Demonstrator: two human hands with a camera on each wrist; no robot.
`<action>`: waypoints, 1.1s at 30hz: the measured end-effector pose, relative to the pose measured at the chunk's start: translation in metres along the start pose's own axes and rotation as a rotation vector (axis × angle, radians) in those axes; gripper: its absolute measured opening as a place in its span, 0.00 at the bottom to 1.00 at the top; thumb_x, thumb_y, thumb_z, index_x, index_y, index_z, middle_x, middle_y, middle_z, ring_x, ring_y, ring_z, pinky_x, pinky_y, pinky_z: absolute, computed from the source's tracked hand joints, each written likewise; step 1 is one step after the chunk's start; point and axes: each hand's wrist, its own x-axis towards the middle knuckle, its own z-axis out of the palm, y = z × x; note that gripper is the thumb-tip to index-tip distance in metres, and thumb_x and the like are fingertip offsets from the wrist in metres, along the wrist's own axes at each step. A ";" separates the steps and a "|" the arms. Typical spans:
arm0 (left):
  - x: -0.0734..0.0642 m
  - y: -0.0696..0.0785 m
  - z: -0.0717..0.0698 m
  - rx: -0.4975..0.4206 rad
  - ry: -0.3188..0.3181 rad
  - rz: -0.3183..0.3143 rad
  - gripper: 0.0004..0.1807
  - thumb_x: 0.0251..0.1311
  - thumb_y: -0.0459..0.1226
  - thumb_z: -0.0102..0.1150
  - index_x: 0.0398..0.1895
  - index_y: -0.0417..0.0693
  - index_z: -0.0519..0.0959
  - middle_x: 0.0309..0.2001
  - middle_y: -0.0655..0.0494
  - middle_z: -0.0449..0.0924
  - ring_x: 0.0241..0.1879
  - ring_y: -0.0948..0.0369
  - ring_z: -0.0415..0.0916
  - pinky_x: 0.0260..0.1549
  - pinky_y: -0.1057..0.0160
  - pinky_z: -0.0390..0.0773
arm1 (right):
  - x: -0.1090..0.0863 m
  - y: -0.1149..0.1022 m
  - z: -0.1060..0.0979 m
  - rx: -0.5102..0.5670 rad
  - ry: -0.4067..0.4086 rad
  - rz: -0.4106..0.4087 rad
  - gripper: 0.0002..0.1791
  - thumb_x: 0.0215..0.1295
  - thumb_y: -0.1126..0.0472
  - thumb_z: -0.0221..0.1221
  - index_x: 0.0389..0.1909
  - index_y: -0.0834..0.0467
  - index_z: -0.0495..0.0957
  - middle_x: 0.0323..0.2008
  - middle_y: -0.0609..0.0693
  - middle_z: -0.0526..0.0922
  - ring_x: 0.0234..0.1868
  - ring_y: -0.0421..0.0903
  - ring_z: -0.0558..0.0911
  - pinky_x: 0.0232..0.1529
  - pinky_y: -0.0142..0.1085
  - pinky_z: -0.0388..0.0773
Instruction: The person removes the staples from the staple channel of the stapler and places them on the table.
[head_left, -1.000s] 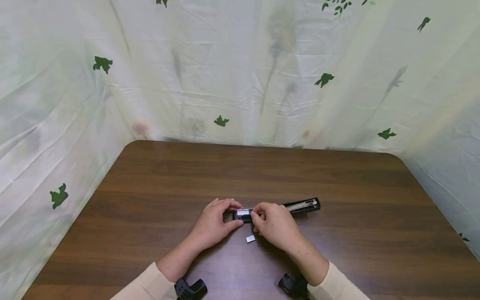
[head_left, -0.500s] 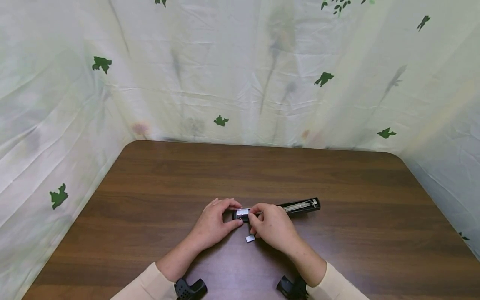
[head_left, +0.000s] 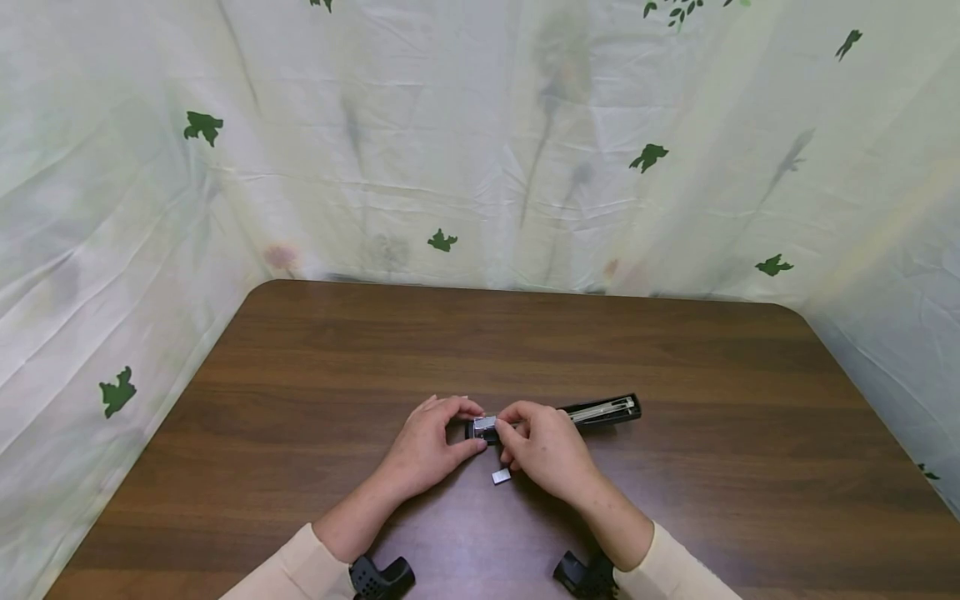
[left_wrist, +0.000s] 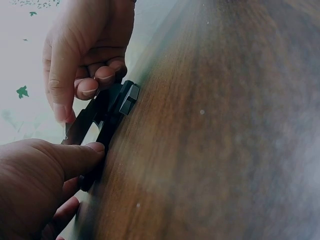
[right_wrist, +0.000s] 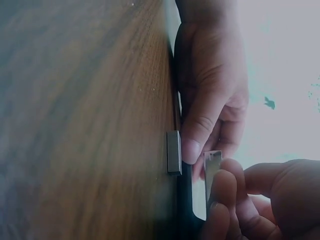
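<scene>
A black stapler (head_left: 606, 411) lies opened out flat on the table, its long channelled half pointing right. My left hand (head_left: 427, 442) grips its left end, thumb on the near side and fingers on the far side. Curled over the stapler's middle, my right hand (head_left: 551, 446) pinches with thumb and forefinger at the shiny metal piece (right_wrist: 212, 162) of the stapler; its fingers hide exactly what lies between them. A short silver strip of staples (head_left: 501, 477) rests on the table just in front of the stapler, apart from both hands.
The brown wooden table (head_left: 360, 350) spreads around the hands. Behind and beside it hangs a pale curtain (head_left: 487, 150) with green leaf shapes. Each wrist carries a black camera mount, the left mount (head_left: 382, 577) close to the table.
The right fingertips have shifted slightly left along the stapler, and the silver piece by them now looks a little tilted. My left hand and the loose staples stay where they were.
</scene>
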 end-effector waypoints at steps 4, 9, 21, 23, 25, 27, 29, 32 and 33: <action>0.000 0.000 0.000 0.002 -0.003 0.003 0.19 0.44 0.44 0.72 0.41 0.59 0.77 0.36 0.71 0.79 0.47 0.68 0.72 0.62 0.55 0.56 | 0.000 0.000 0.001 0.014 0.013 0.006 0.06 0.63 0.54 0.57 0.34 0.50 0.79 0.13 0.39 0.78 0.16 0.40 0.78 0.14 0.34 0.71; 0.000 0.000 0.000 0.000 0.000 0.005 0.19 0.44 0.44 0.72 0.41 0.58 0.78 0.36 0.72 0.79 0.49 0.67 0.72 0.63 0.54 0.56 | 0.000 0.001 0.002 0.025 0.028 -0.002 0.06 0.63 0.53 0.57 0.33 0.49 0.80 0.13 0.39 0.78 0.15 0.39 0.78 0.14 0.34 0.71; 0.000 0.001 0.000 0.003 -0.011 -0.017 0.18 0.44 0.44 0.71 0.41 0.60 0.77 0.36 0.73 0.78 0.48 0.68 0.72 0.63 0.54 0.55 | 0.001 0.003 0.004 0.042 0.054 -0.022 0.05 0.62 0.53 0.58 0.32 0.49 0.80 0.13 0.39 0.77 0.15 0.38 0.78 0.14 0.34 0.73; 0.000 0.001 0.000 0.004 -0.013 -0.019 0.18 0.44 0.44 0.71 0.41 0.60 0.77 0.36 0.73 0.78 0.48 0.68 0.72 0.63 0.54 0.54 | 0.001 0.003 0.004 0.048 0.061 -0.031 0.05 0.62 0.54 0.58 0.32 0.49 0.80 0.13 0.39 0.77 0.15 0.39 0.78 0.14 0.34 0.73; 0.000 0.001 0.000 0.004 -0.013 -0.021 0.18 0.44 0.44 0.71 0.41 0.60 0.77 0.36 0.73 0.78 0.49 0.68 0.72 0.63 0.54 0.54 | 0.000 0.002 0.004 0.054 0.066 -0.042 0.04 0.62 0.55 0.59 0.32 0.50 0.80 0.13 0.39 0.77 0.15 0.39 0.78 0.15 0.33 0.74; 0.000 0.001 0.000 0.006 -0.013 -0.022 0.18 0.44 0.44 0.71 0.41 0.60 0.77 0.36 0.73 0.78 0.49 0.68 0.71 0.63 0.55 0.54 | 0.000 0.002 0.004 0.054 0.069 -0.046 0.04 0.62 0.55 0.59 0.32 0.50 0.80 0.13 0.39 0.77 0.15 0.39 0.78 0.16 0.33 0.74; 0.000 0.001 0.000 0.008 -0.013 -0.022 0.18 0.44 0.45 0.71 0.41 0.60 0.77 0.36 0.73 0.78 0.49 0.68 0.71 0.64 0.55 0.54 | 0.000 0.002 0.003 0.056 0.068 -0.046 0.04 0.62 0.55 0.59 0.31 0.50 0.80 0.13 0.40 0.77 0.15 0.40 0.78 0.17 0.33 0.75; 0.000 0.001 0.000 0.008 -0.011 -0.020 0.18 0.45 0.45 0.71 0.41 0.60 0.77 0.36 0.73 0.78 0.49 0.68 0.72 0.63 0.55 0.54 | -0.001 0.001 0.002 0.061 0.067 -0.034 0.04 0.62 0.55 0.59 0.31 0.49 0.79 0.14 0.41 0.78 0.16 0.40 0.79 0.18 0.34 0.75; 0.000 0.001 0.000 0.008 -0.011 -0.019 0.18 0.45 0.45 0.71 0.41 0.60 0.77 0.36 0.73 0.78 0.48 0.68 0.72 0.63 0.55 0.54 | -0.001 0.000 0.001 0.066 0.068 -0.034 0.04 0.62 0.55 0.59 0.31 0.49 0.79 0.15 0.41 0.78 0.16 0.40 0.79 0.18 0.34 0.75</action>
